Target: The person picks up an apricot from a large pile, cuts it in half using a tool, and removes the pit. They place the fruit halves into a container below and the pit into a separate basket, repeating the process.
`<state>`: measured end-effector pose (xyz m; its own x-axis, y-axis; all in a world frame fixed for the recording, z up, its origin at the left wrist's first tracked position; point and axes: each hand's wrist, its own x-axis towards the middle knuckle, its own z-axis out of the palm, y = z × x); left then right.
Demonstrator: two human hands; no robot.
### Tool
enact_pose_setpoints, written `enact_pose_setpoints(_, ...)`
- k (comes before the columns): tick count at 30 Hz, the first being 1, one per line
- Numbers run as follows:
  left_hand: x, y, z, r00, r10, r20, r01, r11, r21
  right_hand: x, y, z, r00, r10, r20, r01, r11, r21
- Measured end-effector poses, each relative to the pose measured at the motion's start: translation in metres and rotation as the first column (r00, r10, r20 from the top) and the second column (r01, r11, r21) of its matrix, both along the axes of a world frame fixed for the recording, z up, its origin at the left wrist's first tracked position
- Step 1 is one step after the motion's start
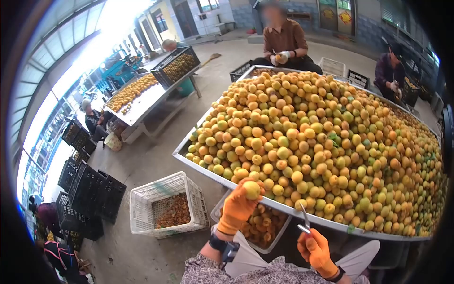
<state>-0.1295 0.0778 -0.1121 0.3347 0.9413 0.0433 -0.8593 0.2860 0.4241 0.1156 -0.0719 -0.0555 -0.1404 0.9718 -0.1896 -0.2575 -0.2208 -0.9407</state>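
Note:
My left hand [234,210], in an orange glove, is closed around a yellow-green apricot [252,190] held up at the near edge of the fruit table. To the right, my right hand [318,253], also gloved in orange, grips a small knife [304,217] with its thin metal blade pointing up and away from me. Blade and apricot are apart. Beyond both hands a big heap of apricots [302,142] fills the metal-rimmed table [208,171]. Below my left hand, opened apricots [260,226] lie in a pale crate [280,240] near my knees.
A white crate [137,215] with brownish-orange scraps or pits stands on the floor at left. Black crates [92,189] are stacked farther left. Another table [137,111] carries more fruit. A person [286,38] sits across the heap, another [390,71] at right; others work at left.

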Motion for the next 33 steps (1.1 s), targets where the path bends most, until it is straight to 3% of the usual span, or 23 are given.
enact_pose_setpoints(1,0.012,-0.016,0.001,0.992,-0.072,0.107,0.073,0.997,-0.004,-0.002,0.003,-0.002,0.992,0.031,-0.122,-0.037,0.998,-0.052)
enact_pose_setpoints(4,0.043,-0.051,0.005,0.939,-0.171,0.299,0.195,0.979,-0.052,-0.008,0.006,0.013,0.982,0.12,-0.147,-0.132,0.989,-0.07)
enact_pose_setpoints(8,0.067,-0.077,0.011,0.904,-0.22,0.368,0.269,0.959,-0.088,-0.012,0.006,0.01,0.987,0.11,-0.121,-0.11,0.994,0.007)
enact_pose_setpoints(15,0.086,-0.098,0.016,0.925,-0.248,0.286,0.281,0.956,-0.079,-0.009,0.001,0.005,0.995,0.1,-0.025,-0.097,0.991,0.097)
enact_pose_setpoints(18,0.09,-0.103,0.023,0.957,-0.167,0.236,0.216,0.955,-0.202,-0.011,-0.001,0.0,0.996,0.06,0.064,-0.069,0.986,0.154)
enact_pose_setpoints(21,0.091,-0.106,0.023,0.947,-0.171,0.272,0.226,0.956,-0.185,-0.015,-0.003,-0.01,0.987,-0.021,0.159,-0.019,0.969,0.247)
enact_pose_setpoints(24,0.091,-0.11,0.023,0.97,-0.152,0.191,0.188,0.964,-0.19,-0.014,-0.004,-0.02,0.96,-0.082,0.267,-0.012,0.943,0.332)
enact_pose_setpoints(27,0.09,-0.112,0.023,0.957,-0.197,0.213,0.216,0.974,-0.069,-0.015,-0.005,-0.024,0.923,-0.142,0.357,-0.017,0.914,0.406)
enact_pose_setpoints(29,0.095,-0.116,0.031,0.995,-0.089,0.034,0.093,0.988,-0.121,-0.015,-0.005,-0.029,0.905,-0.187,0.381,-0.001,0.897,0.442)
enact_pose_setpoints(33,0.095,-0.113,0.018,0.993,-0.12,-0.01,0.119,0.992,-0.051,-0.015,-0.003,-0.035,0.89,-0.206,0.408,0.005,0.897,0.442)
